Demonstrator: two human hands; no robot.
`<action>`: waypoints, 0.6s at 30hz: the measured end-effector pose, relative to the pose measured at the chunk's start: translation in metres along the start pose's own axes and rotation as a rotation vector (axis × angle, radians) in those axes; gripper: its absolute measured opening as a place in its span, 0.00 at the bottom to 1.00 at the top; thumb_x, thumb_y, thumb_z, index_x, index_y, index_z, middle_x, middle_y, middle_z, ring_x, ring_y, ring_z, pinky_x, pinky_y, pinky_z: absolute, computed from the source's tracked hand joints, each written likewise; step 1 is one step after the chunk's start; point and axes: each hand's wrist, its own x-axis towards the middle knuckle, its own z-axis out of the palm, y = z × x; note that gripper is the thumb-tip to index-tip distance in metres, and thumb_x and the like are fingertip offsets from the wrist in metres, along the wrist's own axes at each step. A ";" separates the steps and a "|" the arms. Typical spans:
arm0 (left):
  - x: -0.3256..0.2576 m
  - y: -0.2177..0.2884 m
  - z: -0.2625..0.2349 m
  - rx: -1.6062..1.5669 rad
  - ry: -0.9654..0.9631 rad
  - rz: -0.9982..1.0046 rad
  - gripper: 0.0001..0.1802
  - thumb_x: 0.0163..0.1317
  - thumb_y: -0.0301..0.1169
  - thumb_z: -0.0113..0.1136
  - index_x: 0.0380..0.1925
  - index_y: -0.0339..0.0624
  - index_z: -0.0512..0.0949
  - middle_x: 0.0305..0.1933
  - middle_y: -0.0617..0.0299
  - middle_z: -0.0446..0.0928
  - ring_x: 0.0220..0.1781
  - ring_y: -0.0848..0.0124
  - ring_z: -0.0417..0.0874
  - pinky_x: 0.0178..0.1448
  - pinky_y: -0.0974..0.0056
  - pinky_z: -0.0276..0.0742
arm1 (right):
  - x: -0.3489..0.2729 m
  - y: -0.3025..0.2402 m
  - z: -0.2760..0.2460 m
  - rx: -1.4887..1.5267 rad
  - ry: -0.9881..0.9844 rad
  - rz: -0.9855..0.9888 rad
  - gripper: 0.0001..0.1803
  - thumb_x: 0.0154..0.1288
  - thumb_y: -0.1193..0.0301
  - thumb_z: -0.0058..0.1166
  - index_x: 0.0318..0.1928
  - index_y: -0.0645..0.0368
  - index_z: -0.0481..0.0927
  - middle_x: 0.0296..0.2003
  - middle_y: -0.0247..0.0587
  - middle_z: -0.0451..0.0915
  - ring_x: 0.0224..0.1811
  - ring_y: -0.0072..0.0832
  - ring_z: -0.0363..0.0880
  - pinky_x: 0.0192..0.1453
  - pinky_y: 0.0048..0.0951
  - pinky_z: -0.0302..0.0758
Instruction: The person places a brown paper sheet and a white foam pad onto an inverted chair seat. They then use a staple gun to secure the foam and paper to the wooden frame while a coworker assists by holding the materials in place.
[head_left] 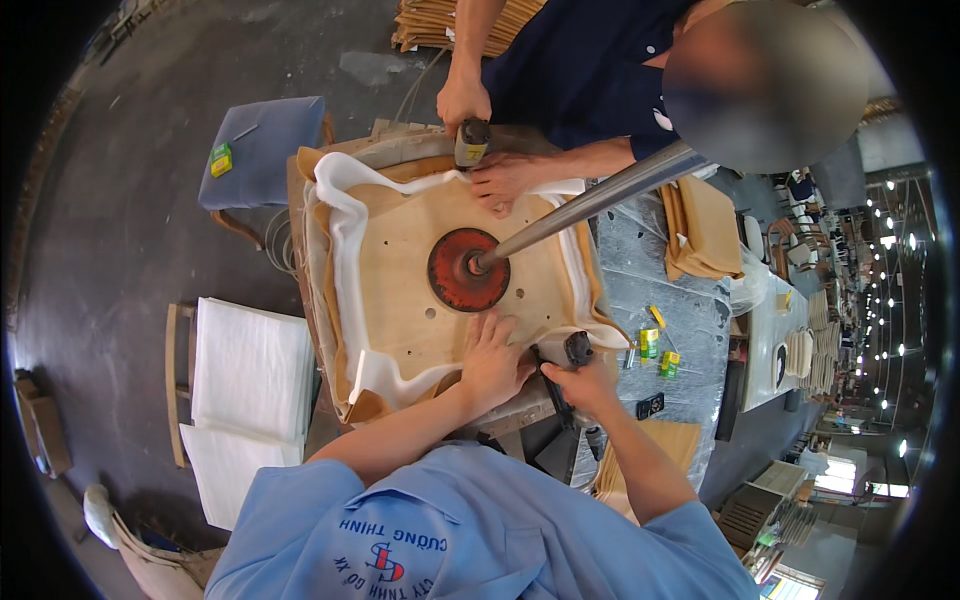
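Observation:
A pale plywood seat board [400, 310] lies under a red round press disc [450, 290] on a slanting metal rod [590, 205]. White foam padding [345, 240] and tan covering material [325, 275] curl up around its edges. My left hand [490, 365] rests with fingers stretched over the board's near edge. Beside it, my right hand [588, 385] is wrapped around a staple gun [570, 350], its nose at the near right edge. Across the board, a co-worker's hand [463, 103] grips another staple gun [472, 145], while their other hand [505, 182] presses the far edge.
On the right is a plastic-covered table [640, 260] with small green-and-yellow boxes [649, 343] and stacked tan pieces [700, 228]. At left stand a blue padded seat [262, 150] and a pile of white foam sheets [250, 370]. A hose [280, 245] hangs beside the work stand.

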 end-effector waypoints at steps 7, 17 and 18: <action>-0.004 -0.006 0.005 0.012 0.085 -0.051 0.09 0.59 0.35 0.70 0.31 0.41 0.90 0.73 0.53 0.69 0.83 0.43 0.56 0.86 0.36 0.45 | -0.014 -0.020 -0.012 0.305 -0.128 0.092 0.14 0.67 0.65 0.73 0.43 0.60 0.83 0.23 0.30 0.79 0.17 0.19 0.73 0.20 0.26 0.68; 0.001 -0.003 0.002 -0.010 0.051 -0.095 0.08 0.57 0.32 0.67 0.32 0.41 0.90 0.73 0.53 0.70 0.83 0.44 0.58 0.87 0.38 0.46 | -0.013 -0.020 -0.009 0.192 -0.187 0.111 0.18 0.64 0.62 0.75 0.44 0.61 0.83 0.23 0.30 0.81 0.18 0.20 0.76 0.22 0.27 0.71; 0.001 -0.003 0.002 -0.016 0.047 -0.096 0.08 0.57 0.32 0.67 0.32 0.41 0.90 0.73 0.53 0.70 0.83 0.44 0.58 0.87 0.38 0.46 | -0.013 -0.022 -0.008 0.175 -0.180 0.106 0.18 0.64 0.62 0.75 0.44 0.61 0.84 0.23 0.30 0.81 0.18 0.20 0.76 0.22 0.27 0.72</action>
